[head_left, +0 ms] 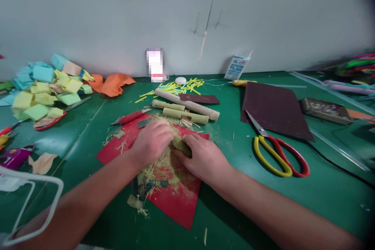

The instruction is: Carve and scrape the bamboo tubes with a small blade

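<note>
Item, blue-and-white carton (236, 67): tilted close to the wall (117, 19); we saw printed rows on its face but could not read them. Item, upright panel (155, 64): pixelated, its content illegible to us. Item, purple object (17, 157): bore a white mark too small for us to make out.

Item, right hand (205, 156): reached in from the lower right, fingers and thumb wrapped around a short bamboo piece (181, 145) above the shavings-strewn red sheet (178, 208) on the green tabletop (234, 144). Item, left hand (155, 140): forearm slanting up from the lower left, knuckles uppermost, fingers curled at the piece's left end; we could not tell whether it grasped anything. Item, scissors (266, 136): lay open-handled right of both hands, blades over a dark sheet (272, 105).
</note>
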`<state>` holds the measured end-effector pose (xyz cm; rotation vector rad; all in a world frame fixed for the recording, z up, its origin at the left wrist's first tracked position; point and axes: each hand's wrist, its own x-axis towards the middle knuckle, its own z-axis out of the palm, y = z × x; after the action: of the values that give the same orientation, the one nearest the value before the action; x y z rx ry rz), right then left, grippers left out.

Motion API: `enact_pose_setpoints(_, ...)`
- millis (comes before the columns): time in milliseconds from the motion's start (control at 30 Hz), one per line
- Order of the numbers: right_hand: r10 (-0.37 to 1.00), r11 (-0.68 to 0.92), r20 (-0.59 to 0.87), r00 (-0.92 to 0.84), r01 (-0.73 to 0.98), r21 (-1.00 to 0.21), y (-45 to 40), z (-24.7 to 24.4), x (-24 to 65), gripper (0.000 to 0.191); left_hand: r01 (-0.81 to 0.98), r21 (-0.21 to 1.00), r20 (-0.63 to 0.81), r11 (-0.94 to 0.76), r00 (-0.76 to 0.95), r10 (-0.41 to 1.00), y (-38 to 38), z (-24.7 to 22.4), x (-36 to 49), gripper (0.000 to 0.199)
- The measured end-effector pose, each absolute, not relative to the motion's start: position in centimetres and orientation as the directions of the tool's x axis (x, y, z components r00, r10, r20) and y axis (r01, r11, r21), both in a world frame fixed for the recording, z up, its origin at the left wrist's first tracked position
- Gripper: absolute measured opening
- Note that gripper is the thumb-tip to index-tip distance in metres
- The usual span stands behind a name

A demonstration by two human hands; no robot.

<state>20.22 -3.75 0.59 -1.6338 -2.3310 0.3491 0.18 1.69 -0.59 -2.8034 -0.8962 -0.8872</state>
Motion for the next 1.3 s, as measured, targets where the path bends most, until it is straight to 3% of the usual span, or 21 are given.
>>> enact_pose_setpoints(133,0.942,0.336,0.101,-0.321,0.882,-0.329,-3.82,0.71,20.18,0.019,0.644,0.044,0.616,-0.764,0.584,0.528,1.60,-0.43,0.01,0.020)
enact_pose_setpoints(267,0.939,0.344,0.095,-0.331,0.880,-0.328,-3.85,0.71,20.16,0.019,0.582,0.063,0.540,-0.811,0.663,0.518,1.36,-0.32,-0.10,0.022)
enact_pose_setpoints(367,0.941,0.337,0.100,-0.322,0.885,-0.322,-3.83,0.59,20.19,0.020,0.653,0.056,0.615,-0.756,0.573,0.541,1.33,-0.28,-0.01,0.019)
enact_pose_setpoints(500,0.939,0.343,0.104,-0.327,0.879,-0.331,-3.83,0.56,20.20,0.020,0.514,0.118,0.554,-0.850,0.676,0.486,1.17,-0.28,0.27,0.021)
enact_pose_setpoints(633,0.948,0.318,0.096,-0.303,0.898,-0.305,-3.83,0.77,20.13,0.021,0.662,0.073,0.634,-0.746,0.547,0.547,1.22,-0.15,0.23,0.018)
enact_pose_setpoints(767,0.945,0.327,0.083,-0.317,0.892,-0.312,-3.82,0.91,20.12,0.020,0.530,0.126,0.537,-0.839,0.675,0.507,1.01,0.00,0.24,0.021)
enact_pose_setpoints(900,0.949,0.314,0.086,-0.302,0.900,-0.302,-3.78,0.88,20.19,0.021,0.647,0.029,0.632,-0.762,0.578,0.516,0.96,-0.10,0.21,0.020)
enact_pose_setpoints(1033,0.946,0.323,0.087,-0.312,0.891,-0.318,-3.69,0.87,20.26,0.018,0.508,0.048,0.545,-0.860,0.708,0.449,0.94,-0.36,0.27,0.022)
enact_pose_setpoints(1133,0.951,0.308,0.079,-0.298,0.894,-0.326,-3.59,0.84,20.32,0.022,0.650,0.028,0.642,-0.759,0.571,0.512,1.25,-0.35,0.10,0.019)
enact_pose_setpoints(1300,0.943,0.333,0.092,-0.321,0.888,-0.316,-3.47,0.80,20.42,0.021,0.496,0.072,0.501,-0.865,0.732,0.461,1.27,-0.22,0.15,0.022)
